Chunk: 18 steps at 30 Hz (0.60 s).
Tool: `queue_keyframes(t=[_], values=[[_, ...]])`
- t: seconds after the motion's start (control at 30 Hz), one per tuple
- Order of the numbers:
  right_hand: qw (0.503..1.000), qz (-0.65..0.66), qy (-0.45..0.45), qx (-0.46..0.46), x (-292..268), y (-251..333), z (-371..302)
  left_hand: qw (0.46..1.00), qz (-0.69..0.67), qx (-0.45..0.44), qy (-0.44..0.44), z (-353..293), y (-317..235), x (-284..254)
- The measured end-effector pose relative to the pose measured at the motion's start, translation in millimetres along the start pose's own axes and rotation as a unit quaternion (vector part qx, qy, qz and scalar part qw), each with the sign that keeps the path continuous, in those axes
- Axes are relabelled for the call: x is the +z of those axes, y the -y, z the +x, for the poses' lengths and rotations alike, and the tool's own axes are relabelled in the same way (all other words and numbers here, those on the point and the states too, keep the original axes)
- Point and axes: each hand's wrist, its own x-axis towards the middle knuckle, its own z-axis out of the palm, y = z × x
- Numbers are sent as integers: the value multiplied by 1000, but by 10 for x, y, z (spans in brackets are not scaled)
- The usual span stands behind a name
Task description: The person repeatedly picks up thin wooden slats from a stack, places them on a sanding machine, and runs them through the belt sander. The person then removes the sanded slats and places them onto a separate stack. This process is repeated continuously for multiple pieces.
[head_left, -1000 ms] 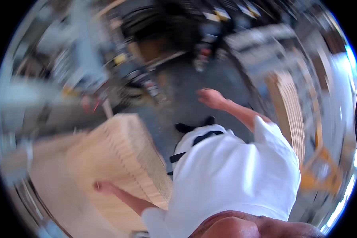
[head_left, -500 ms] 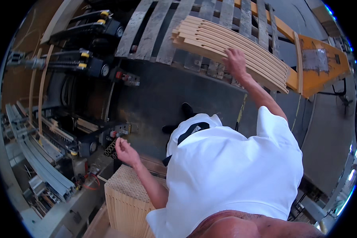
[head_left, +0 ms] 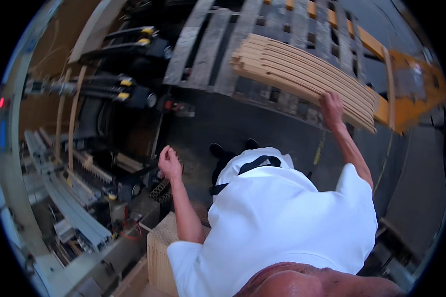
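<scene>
My right hand [head_left: 332, 108] is at the near edge of a bundle of pale grooved wooden strips [head_left: 302, 67], right of its middle. Its fingers are curled over the edge of the nearest strip; the palm side is hidden. The strips lie side by side on a weathered grey pallet [head_left: 187, 47], their left ends slightly staggered. My left hand [head_left: 170, 163] hangs in the air beside the machine at the left, fingers curled in, nothing visible in them. Below that forearm stands a block of stacked wooden pieces [head_left: 159, 252], partly covered by my sleeve.
A yellow pallet jack [head_left: 414, 94] reaches under the pallet, with another thin strip [head_left: 390, 89] across it. Machine arms with yellow parts [head_left: 125, 89] stick out at the left. A grey metal rail [head_left: 77, 203] and a black coiled hose [head_left: 161, 190] are nearer me.
My right hand has slid rightward along the bundle toward its right end. My left hand has risen a little, away from the wooden block. The whole view has shifted with my head.
</scene>
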Motion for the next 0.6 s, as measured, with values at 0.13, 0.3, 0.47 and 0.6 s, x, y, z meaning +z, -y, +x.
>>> queue_keyframes(t=[0.13,0.3,0.47,0.6], values=[[998,63,5,-15,-209,505,410,993,61,79,-68,714,269,-414],[993,106,-4,-49,-313,1581,1158,965,172,119,-161,2042,62,-1199],[983,158,49,-82,-184,2752,1771,884,391,121,-224,3626,-289,-2293],[978,164,75,-107,-150,3649,2168,855,477,22,-202,4634,-643,-2865]])
